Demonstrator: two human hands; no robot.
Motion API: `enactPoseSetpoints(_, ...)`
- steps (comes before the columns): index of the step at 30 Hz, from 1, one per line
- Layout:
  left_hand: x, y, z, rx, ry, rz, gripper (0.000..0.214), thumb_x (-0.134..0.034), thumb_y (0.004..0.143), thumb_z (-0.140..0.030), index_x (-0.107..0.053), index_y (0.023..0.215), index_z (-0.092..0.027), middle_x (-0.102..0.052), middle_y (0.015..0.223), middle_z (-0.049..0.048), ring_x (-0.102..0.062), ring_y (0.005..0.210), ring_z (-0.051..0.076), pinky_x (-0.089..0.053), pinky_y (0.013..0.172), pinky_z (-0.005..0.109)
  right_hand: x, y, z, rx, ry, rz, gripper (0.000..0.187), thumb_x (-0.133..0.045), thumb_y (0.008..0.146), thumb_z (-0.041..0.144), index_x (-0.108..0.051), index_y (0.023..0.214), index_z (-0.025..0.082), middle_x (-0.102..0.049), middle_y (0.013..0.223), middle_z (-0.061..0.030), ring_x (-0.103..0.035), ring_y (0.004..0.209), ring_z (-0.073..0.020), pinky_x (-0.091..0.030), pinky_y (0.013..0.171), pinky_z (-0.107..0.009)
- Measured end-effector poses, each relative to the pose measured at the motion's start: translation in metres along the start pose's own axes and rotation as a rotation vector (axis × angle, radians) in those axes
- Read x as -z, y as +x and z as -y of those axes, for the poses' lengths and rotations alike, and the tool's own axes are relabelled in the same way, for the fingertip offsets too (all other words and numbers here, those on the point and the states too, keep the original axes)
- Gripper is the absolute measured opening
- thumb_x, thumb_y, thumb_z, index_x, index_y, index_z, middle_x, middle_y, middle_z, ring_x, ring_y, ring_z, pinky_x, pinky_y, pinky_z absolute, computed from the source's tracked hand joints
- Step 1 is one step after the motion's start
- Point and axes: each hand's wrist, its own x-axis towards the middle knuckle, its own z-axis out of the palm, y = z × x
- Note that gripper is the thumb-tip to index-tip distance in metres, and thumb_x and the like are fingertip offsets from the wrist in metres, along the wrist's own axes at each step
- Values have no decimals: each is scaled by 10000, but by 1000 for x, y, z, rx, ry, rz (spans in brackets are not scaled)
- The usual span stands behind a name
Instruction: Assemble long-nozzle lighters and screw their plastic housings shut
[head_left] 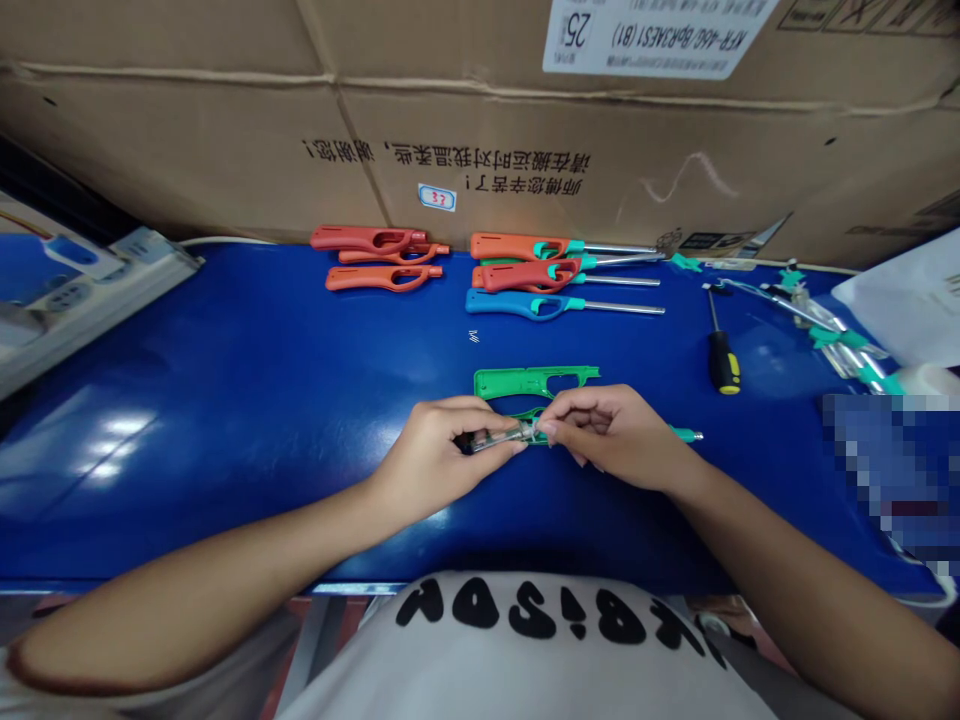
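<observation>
My left hand [435, 455] and my right hand [611, 432] meet over the blue table [240, 400], both pinched on a clear lighter insert [501, 437] with a metal tube whose tip [694, 435] sticks out to the right. Under and just behind my fingers lies a green lighter shell half [534, 381], flat on the table. My fingers hide the middle of the insert.
Three orange shell halves [379, 257] lie at the back. Beside them are assembled long-nozzle lighters, orange [529, 259] and blue [517, 303]. A black-and-yellow screwdriver [722, 352] and several loose inserts [832, 335] lie at the right. Cardboard boxes [600, 150] wall off the back; a tray [75, 290] stands at the left.
</observation>
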Motion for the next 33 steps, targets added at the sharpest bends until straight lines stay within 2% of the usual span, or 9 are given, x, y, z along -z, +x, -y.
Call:
enactPoseSetpoints(7,-6,-2,0,15,-20,-39,119,-779,830,-223,-805,935,-174,-768,831,53,-678,672,135,-535,607,242,-2,2,-2,-19,58,-14,294,-794,755,436,-696,793,162,-643,644,4,-525,472,-76,-409,430,-212)
enactPoseSetpoints(11,-4,-1,0,-5,10,-26,128,-772,840,-233,-803,947,-171,-774,850,61,-687,686,141,-535,607,244,-1,2,-4,-38,69,-5,284,-772,780,433,-696,810,162,-596,568,26,-519,462,-81,-394,406,-198)
enactPoseSetpoints(17,-1,1,0,-41,27,-45,128,-790,822,-211,-802,944,-174,-779,845,46,-701,687,127,-543,618,220,2,1,-6,-43,110,-8,296,-815,746,423,-708,845,165,-589,534,35,-523,460,-89,-451,433,-210)
enactPoseSetpoints(23,-2,0,2,-45,19,-46,128,-787,828,-219,-802,947,-177,-782,854,52,-701,696,136,-545,620,234,0,1,-6,-23,72,-24,300,-773,789,456,-708,833,166,-567,532,35,-514,459,-85,-428,413,-200)
enactPoseSetpoints(33,-7,-1,3,-21,1,-48,127,-779,838,-241,-804,949,-185,-777,848,56,-691,691,144,-544,617,251,-1,3,-6,-13,59,0,314,-779,778,472,-705,816,169,-620,603,13,-569,511,-97,-454,461,-215)
